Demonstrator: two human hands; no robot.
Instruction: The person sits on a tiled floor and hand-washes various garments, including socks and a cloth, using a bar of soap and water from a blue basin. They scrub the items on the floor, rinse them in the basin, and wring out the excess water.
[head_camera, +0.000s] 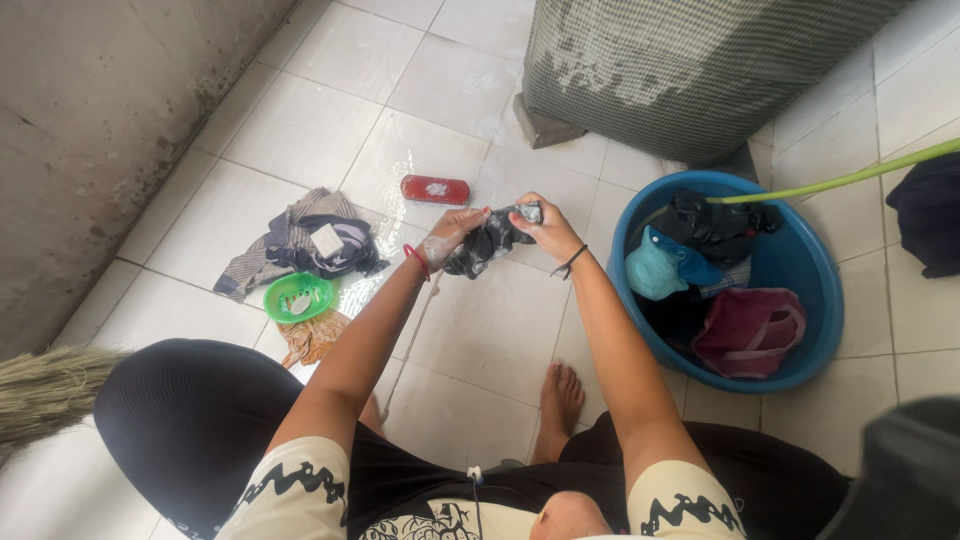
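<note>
Both my hands grip one dark wet garment (487, 243), bunched up above the white tiled floor. My left hand (450, 232), soapy and with a red band at the wrist, clasps its left end. My right hand (545, 228), with a dark band at the wrist, clasps the right end. A red scrubbing brush (435, 189) lies on the wet tiles just beyond my hands.
A blue basin (800, 262) of clothes stands at the right, a green hose (840, 180) over it. Left lie a pile of clothes (300, 240) with a soap bar (327, 240) and a green soap dish (297, 297). A covered machine (680, 70) stands behind; a concrete wall (90, 130) runs left.
</note>
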